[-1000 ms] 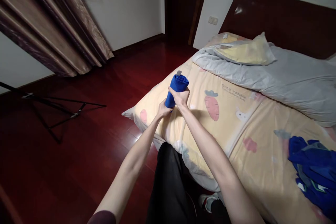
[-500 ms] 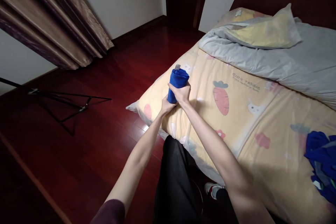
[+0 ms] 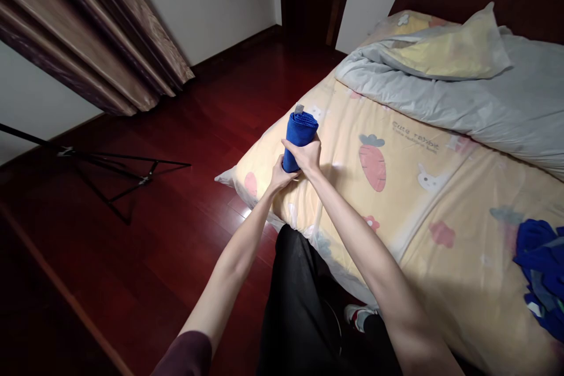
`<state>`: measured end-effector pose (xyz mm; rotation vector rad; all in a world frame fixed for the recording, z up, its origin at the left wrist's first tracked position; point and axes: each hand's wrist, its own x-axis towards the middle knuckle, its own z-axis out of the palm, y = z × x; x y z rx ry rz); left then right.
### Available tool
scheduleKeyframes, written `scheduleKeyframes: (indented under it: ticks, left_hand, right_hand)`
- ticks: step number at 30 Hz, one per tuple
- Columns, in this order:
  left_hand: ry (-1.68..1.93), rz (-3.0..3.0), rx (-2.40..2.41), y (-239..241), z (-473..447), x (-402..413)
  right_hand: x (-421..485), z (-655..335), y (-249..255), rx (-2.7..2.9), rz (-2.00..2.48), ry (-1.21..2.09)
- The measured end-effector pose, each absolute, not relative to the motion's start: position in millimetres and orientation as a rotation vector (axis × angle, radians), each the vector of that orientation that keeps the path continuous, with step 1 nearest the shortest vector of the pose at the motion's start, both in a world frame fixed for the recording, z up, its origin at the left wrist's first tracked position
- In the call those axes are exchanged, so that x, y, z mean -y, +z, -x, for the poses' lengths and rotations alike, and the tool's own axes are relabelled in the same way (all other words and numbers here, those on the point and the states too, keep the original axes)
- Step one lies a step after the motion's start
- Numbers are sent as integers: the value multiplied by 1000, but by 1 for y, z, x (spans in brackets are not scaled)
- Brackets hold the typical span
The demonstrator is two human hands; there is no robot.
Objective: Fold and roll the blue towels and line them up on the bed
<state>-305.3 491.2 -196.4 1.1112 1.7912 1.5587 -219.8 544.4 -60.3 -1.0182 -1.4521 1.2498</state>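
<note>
The left hand and the right hand grip a rolled blue cloth over the bed cover. The cloth's grey tag is unreadable; the cover carries printed words, "Cute rabbit".

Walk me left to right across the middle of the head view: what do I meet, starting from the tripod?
Black tripod → rolled blue cloth, held by the left hand and right hand → carrot print → rabbit print → crumpled blue fabric.
</note>
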Motion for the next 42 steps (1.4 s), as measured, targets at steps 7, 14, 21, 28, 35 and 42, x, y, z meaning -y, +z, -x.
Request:
scheduleKeyframes:
  ticks: [7, 14, 21, 28, 35, 42]
  left_hand:
    - [1697, -1059, -1874, -186, 290, -450]
    - [1817, -936, -2173, -179, 213, -377]
    - [1567, -1169, -1928, -164, 69, -323]
    - [901, -1694, -908, -147, -146, -239]
    - [192, -2126, -48, -160, -243, -148]
    - [255, -1953, -414, -153, -217, -182]
  right_hand:
    - [-539, 189, -71, 1625, 1082, 1082]
    - [-507, 84, -67, 1741, 1064, 1105]
    - [-476, -126, -66, 1582, 1190, 934]
    - [-424, -362, -72, 1160, 1565, 660]
    - [-386, -526, -61, 1088, 1968, 305]
    - [-414, -603, -37, 876, 2246, 115]
